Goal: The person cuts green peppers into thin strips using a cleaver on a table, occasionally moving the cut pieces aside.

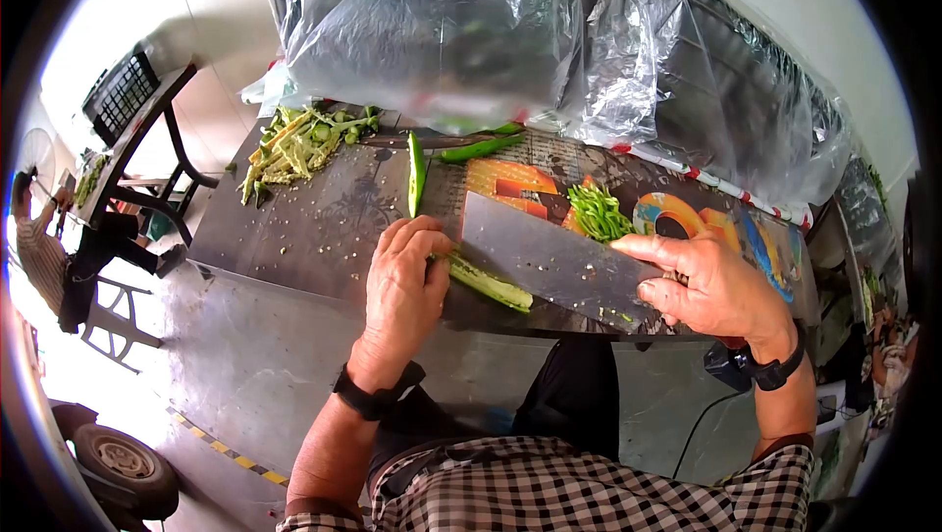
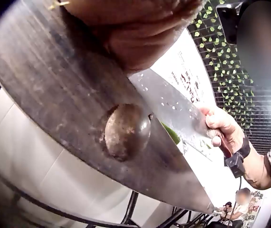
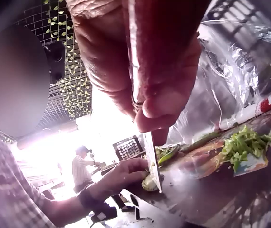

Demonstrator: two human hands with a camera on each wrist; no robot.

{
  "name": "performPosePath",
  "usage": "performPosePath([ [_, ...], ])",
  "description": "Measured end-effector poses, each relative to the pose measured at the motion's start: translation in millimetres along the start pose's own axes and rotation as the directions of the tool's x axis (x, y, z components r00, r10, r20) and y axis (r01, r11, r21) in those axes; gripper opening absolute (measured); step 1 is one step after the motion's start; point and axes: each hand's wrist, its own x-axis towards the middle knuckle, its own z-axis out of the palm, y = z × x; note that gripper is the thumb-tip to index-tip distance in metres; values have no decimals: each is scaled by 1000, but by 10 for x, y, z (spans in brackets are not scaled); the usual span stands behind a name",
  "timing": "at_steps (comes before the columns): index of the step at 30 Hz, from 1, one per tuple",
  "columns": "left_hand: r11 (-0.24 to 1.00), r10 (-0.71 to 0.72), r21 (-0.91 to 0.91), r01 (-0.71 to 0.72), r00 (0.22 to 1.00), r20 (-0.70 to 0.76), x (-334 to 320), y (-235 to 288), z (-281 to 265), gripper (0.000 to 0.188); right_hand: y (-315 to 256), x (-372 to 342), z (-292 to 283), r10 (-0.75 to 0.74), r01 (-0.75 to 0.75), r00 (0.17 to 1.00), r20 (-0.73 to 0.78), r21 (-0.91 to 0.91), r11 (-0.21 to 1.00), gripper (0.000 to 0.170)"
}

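Observation:
In the head view, my left hand holds a cut green pepper near the table's front edge, fingers bent over its left end. The pepper's pale inner side faces up. My right hand grips a broad cleaver, whose wide blade lies tilted just behind and right of the pepper. Seen from the right wrist, the blade stands beside the left hand's fingers. A long pepper piece lies beyond the left hand. Sliced green pepper is heaped behind the blade.
Pepper scraps lie at the table's back left, and green peppers near its back edge. Clear plastic sheeting hangs along the back. Another person sits by a second table at the far left.

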Motion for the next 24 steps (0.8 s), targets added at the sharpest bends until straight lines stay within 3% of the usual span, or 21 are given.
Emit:
performPosePath([
  [2, 1000, 1, 8, -1, 1000, 9, -14, -1, 4, 22, -48, -1, 6, 75, -75, 997, 7, 47, 996, 47],
  [17, 999, 17, -29, -17, 1000, 25, 1, 9, -11, 19, 34, -95, -60, 204, -206, 978, 35, 86, 975, 47],
  [20, 1000, 20, -15, -19, 1000, 16, 4, 9, 1, 18, 72, -155, -34, 122, -122, 992, -9, 67, 990, 48],
  [24, 1000, 21, 0, -21, 999, 24, 12, -16, 16, 16, 58, -270, 58, -143, 121, 982, -125, -165, 979, 45],
])
